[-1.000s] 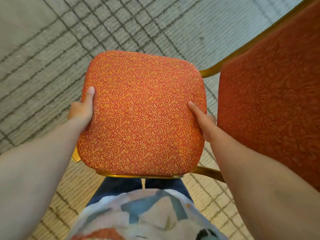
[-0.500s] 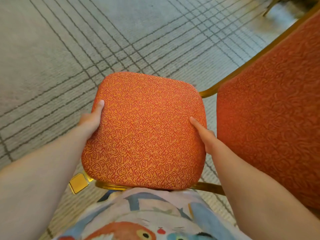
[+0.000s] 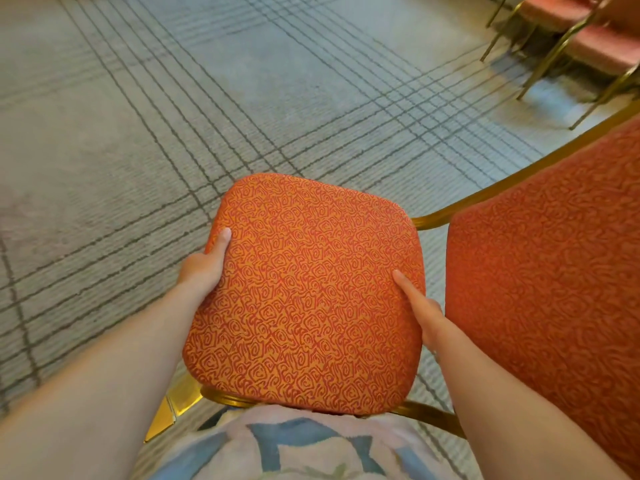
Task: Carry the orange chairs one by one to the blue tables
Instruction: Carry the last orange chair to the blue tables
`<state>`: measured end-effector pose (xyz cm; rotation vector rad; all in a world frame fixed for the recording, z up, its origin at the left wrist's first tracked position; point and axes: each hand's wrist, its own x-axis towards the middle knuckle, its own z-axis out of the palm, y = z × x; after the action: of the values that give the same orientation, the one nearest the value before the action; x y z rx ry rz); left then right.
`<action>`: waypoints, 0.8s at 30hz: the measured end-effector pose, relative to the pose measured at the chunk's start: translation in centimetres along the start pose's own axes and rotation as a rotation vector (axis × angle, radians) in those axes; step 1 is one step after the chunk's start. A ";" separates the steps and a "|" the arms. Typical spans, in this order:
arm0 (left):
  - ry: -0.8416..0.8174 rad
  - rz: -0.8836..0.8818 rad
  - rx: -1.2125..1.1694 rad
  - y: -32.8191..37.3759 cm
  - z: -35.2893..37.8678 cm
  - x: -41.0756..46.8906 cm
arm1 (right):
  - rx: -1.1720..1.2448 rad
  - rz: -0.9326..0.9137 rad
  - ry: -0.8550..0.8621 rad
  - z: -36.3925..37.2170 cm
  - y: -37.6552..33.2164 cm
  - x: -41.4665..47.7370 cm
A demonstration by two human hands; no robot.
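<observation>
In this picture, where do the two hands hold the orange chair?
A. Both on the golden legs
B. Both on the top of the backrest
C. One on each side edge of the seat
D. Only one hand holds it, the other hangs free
C: the left hand grips the left edge and the right hand the right edge of the seat of the orange chair, with the thumbs lying on top.

I can read no text, label, brand or number anywhere here; the swirls on the orange chair point(image 3: 304, 292) fabric are only pattern, not letters.
</observation>
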<state>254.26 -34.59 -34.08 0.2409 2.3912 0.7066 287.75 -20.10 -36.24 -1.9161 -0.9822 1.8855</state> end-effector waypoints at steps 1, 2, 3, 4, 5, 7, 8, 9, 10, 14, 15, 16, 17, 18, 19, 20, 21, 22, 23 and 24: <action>0.003 -0.001 -0.003 0.3 0.0 0.1 | 0.005 -0.010 -0.003 0.0 -0.1 0.2; 0.006 0.001 -0.004 0.6 0.1 0.2 | 0.007 -0.009 0.004 0.0 -0.2 0.3; 0.009 0.009 -0.003 0.9 0.0 0.4 | 0.011 -0.008 0.012 0.1 -0.3 0.5; 0.008 0.021 -0.002 1.2 0.0 0.6 | 0.014 -0.002 0.014 0.1 -0.5 0.5; 0.004 0.032 -0.006 1.6 0.0 0.8 | 0.018 0.005 0.013 0.1 -0.6 0.9; -0.009 0.042 -0.015 2.2 0.1 1.5 | 0.020 0.014 0.014 0.2 -1.1 1.4; -0.015 0.044 -0.018 2.5 0.1 1.9 | 0.013 0.020 0.011 0.2 -1.4 1.7; -0.023 0.044 -0.024 2.8 0.2 2.4 | 0.004 0.023 0.004 0.3 -1.8 2.1; -0.028 0.045 -0.032 3.1 0.3 2.9 | -0.001 0.025 0.002 0.5 -2.3 2.4; -0.053 0.040 -0.089 4.6 0.9 5.8 | -0.029 0.022 0.003 1.7 -4.9 4.1; -0.065 0.034 -0.104 5.1 1.0 6.9 | -0.044 0.026 0.006 2.1 -5.7 4.8; -0.077 0.026 -0.114 5.7 1.0 7.7 | -0.052 0.031 0.006 2.6 -6.4 5.3; -0.086 0.017 -0.115 6.4 1.0 8.7 | -0.055 0.035 0.008 3.1 -7.2 6.0; -0.093 0.010 -0.105 7.2 0.9 9.8 | -0.053 0.034 0.013 3.8 -8.2 6.6; -0.095 0.005 -0.087 8.1 0.7 11.1 | -0.050 0.030 0.022 4.6 -9.2 7.4; -0.094 0.007 -0.076 9.1 0.4 12.4 | -0.046 0.026 0.034 5.5 -10.3 8.1; -0.097 0.009 -0.079 10.2 0.1 13.8 | -0.046 0.024 0.040 6.5 -11.5 8.9; -0.103 0.013 -0.095 11.3 -0.3 15.2 | -0.043 0.025 0.038 7.5 -12.8 9.6; -0.109 0.014 -0.118 12.5 -0.8 16.9 | -0.041 0.023 0.037 8.6 -14.3 10.5; -0.110 0.022 -0.134 13.6 -1.2 18.2 | -0.036 0.015 0.035 9.5 -15.8 11.2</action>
<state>239.15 -17.62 -35.28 0.2436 2.2302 0.8381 273.43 -3.97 -35.97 -1.9748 -1.0007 1.8485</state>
